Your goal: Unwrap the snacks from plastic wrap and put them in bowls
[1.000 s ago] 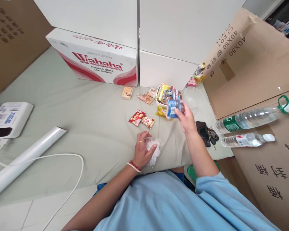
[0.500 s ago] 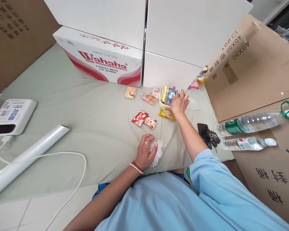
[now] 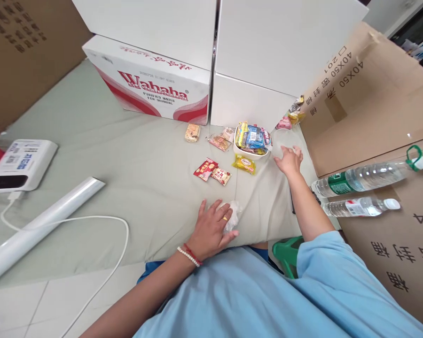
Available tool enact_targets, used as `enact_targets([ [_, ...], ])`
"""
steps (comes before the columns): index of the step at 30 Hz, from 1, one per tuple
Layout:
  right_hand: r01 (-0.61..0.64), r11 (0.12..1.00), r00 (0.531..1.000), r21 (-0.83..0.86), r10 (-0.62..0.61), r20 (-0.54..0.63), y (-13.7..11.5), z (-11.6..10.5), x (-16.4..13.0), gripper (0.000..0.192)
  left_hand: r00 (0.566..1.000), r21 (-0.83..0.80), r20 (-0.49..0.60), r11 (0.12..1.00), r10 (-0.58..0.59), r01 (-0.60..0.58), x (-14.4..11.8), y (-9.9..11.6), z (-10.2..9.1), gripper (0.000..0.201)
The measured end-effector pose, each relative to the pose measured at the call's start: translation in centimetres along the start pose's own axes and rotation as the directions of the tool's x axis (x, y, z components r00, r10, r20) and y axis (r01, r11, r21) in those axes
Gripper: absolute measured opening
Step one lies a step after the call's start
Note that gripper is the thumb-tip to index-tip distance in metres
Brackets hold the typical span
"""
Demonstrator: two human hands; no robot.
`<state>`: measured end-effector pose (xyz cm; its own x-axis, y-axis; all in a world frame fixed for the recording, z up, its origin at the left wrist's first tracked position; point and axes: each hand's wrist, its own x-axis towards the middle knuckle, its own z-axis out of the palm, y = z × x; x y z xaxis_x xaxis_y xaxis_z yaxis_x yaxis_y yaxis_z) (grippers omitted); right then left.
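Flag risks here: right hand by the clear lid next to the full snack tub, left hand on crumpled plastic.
1. The tub is heaped above its rim with packets; pressing the lid on could push some out.
2. The lid is clear and hard to see on the cloth; the right hand may misjudge its edge.
3. The left hand pins the plastic near the bed edge; it could slide off.

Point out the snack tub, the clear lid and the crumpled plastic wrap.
snack tub (image 3: 248, 151): head view, white front wall.
clear lid (image 3: 281, 138): head view, bare middle.
crumpled plastic wrap (image 3: 234, 211): head view, exposed right part.
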<state>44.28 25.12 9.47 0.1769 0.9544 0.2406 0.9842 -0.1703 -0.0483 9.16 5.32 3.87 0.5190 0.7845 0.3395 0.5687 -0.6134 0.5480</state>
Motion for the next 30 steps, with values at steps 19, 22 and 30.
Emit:
enact_targets([
  [19, 0.510, 0.704, 0.850, 0.494, -0.500, -0.164, -3.3, -3.8, -23.6, 0.032, 0.937, -0.220, -0.346, 0.975, -0.054, -0.025, 7.8, 4.3, -8.0, 0.050],
  [22, 0.551, 0.661, 0.815, 0.509, -0.558, -0.158, -4.7, -3.0, -23.9, 0.032, 0.996, -0.073, 0.025, 0.994, 0.083, -0.081, 10.7, 4.4, -6.2, 0.050],
  [30, 0.500, 0.577, 0.808, 0.646, -0.580, -0.107, -4.4, -6.3, -23.4, 0.030, 0.871, 0.095, 0.486, 0.985, 0.080, -0.143, 11.8, 1.6, -2.4, 0.079],
])
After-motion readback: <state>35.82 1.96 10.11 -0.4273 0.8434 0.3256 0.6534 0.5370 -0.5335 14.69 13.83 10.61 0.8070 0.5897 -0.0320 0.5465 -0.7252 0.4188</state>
